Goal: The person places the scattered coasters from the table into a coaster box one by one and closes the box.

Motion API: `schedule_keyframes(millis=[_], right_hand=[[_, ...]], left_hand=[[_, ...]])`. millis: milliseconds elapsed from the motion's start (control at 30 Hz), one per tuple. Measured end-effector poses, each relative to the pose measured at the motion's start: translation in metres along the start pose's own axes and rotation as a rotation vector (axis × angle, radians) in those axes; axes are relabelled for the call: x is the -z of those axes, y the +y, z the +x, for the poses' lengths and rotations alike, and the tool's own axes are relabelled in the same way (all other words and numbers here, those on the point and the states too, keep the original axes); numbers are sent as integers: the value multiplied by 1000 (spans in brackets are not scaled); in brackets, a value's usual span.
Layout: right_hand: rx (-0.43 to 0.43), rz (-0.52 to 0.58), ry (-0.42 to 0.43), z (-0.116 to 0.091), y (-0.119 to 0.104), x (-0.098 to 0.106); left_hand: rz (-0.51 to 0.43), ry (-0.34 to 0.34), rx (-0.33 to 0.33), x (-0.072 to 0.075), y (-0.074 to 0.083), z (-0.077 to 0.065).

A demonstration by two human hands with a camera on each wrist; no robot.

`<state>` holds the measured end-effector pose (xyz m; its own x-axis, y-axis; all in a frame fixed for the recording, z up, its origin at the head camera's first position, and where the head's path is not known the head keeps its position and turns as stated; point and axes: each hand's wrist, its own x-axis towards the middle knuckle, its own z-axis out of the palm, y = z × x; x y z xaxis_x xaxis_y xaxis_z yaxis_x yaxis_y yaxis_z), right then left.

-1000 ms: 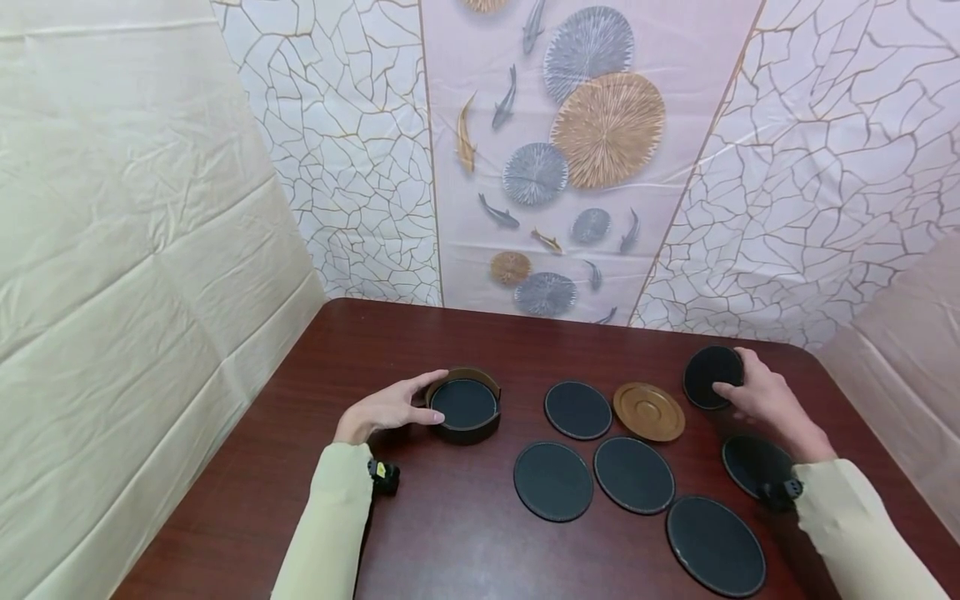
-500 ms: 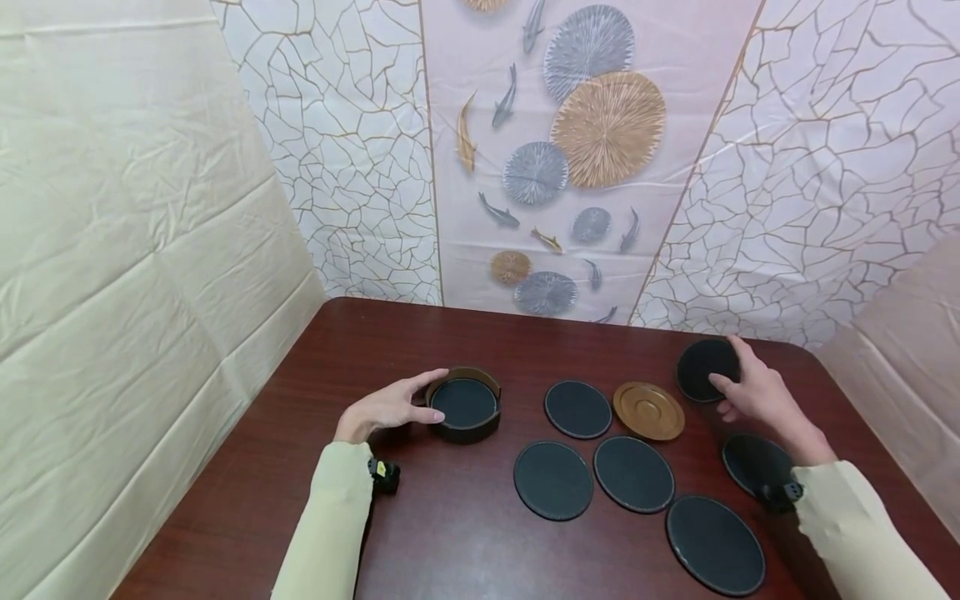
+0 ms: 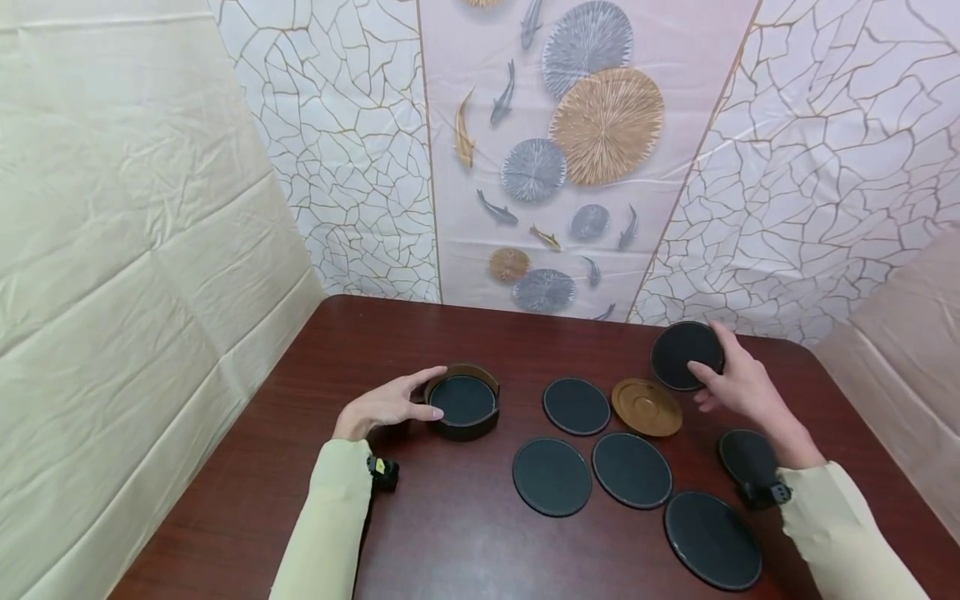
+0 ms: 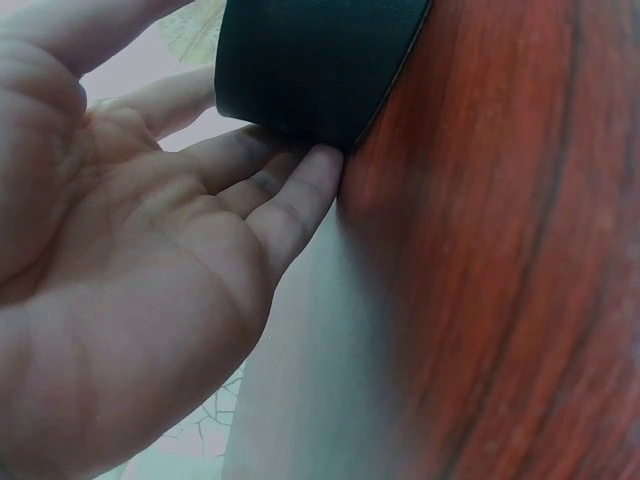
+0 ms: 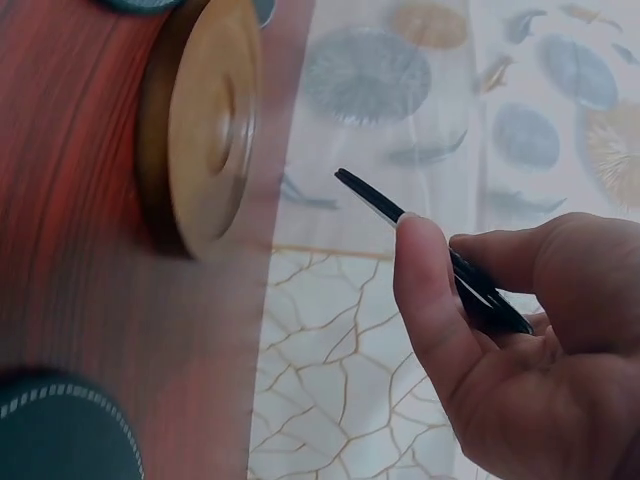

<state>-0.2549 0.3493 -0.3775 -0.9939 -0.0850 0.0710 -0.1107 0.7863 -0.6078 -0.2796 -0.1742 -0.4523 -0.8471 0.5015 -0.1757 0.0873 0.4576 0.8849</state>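
My left hand (image 3: pixel 386 404) holds the left side of a round, dark leather coaster holder (image 3: pixel 463 432), which has a brown inner wall and a black coaster (image 3: pixel 465 401) lying inside. In the left wrist view, fingers reach along the outer wall of the holder (image 4: pixel 310 70), near the table. At the back right, my right hand (image 3: pixel 742 387) pinches a round black stitched coaster (image 3: pixel 678 354) between thumb and fingers. Seen edge-on in the right wrist view, this coaster (image 5: pixel 365 190) is lifted off the table. Just left of that hand lies a round brown wooden lid (image 3: pixel 647 408) with a ringed centre.
Several more black coasters lie spread over the table (image 3: pixel 450 533): one (image 3: pixel 576 407) left of the lid, others (image 3: pixel 552 477) toward the front, and one (image 3: pixel 748 458) partly under the right wrist. Patterned cloth (image 3: pixel 360 167) hangs behind the table's back edge.
My right hand has raised the pinched coaster and carried it leftward, so it now overlaps the wooden lid's edge in the head view. The left hand and holder have stayed put.
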Motion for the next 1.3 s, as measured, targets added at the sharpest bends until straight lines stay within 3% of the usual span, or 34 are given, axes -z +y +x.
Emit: schedule_keyframes(millis=[267,467,1067,1300], right_hand=[[32,94,4,3,-14,-10],[6,180,-16,10,-25,-26],[31,463,-65,30,-80,-72],[32,482,-123,34,-100,-91]], left_hand=[[21,2,4,1,4,1],[13,-5,7,0,4,2],[52,-25,-33,2,2,2],[65,-23,-63,1,0,1]])
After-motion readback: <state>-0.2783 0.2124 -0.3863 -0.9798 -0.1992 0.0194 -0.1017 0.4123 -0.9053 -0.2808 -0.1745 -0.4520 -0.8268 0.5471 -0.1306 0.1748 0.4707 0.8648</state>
